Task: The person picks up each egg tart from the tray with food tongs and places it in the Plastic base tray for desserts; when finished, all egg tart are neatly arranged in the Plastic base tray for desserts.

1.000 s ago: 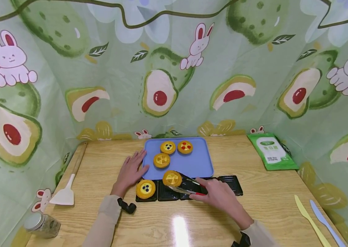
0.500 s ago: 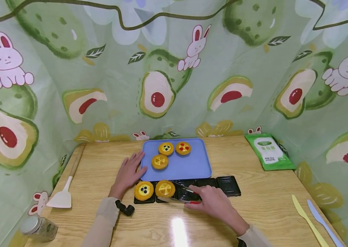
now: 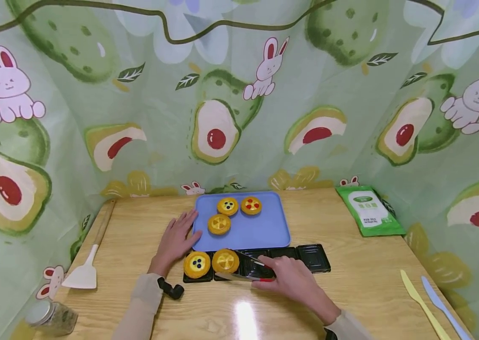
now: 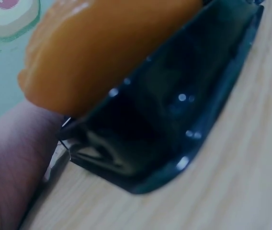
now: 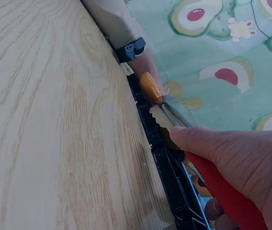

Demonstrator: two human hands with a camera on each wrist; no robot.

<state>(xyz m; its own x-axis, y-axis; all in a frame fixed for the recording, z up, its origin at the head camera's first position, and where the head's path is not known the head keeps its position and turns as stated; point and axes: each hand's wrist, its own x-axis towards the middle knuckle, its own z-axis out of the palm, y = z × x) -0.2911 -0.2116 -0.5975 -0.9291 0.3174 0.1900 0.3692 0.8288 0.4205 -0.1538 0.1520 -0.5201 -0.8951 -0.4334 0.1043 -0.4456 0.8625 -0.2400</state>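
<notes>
A yellow tart (image 3: 225, 260) is being set by tongs (image 3: 245, 269) held in the right hand (image 3: 292, 278) into the black tray (image 3: 313, 257), while the left hand (image 3: 175, 240) lies flat and open, so the tongs probably must be loosened next.

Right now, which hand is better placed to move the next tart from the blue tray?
Right hand: it holds the tongs beside the tray. Left hand lies flat, steadying the tray's edge.

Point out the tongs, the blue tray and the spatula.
tongs (image 3: 243, 276), head view, lower metal arm beside the tart.
blue tray (image 3: 264, 231), head view, bare right part of its floor.
spatula (image 3: 79, 279), head view, white blade.
</notes>
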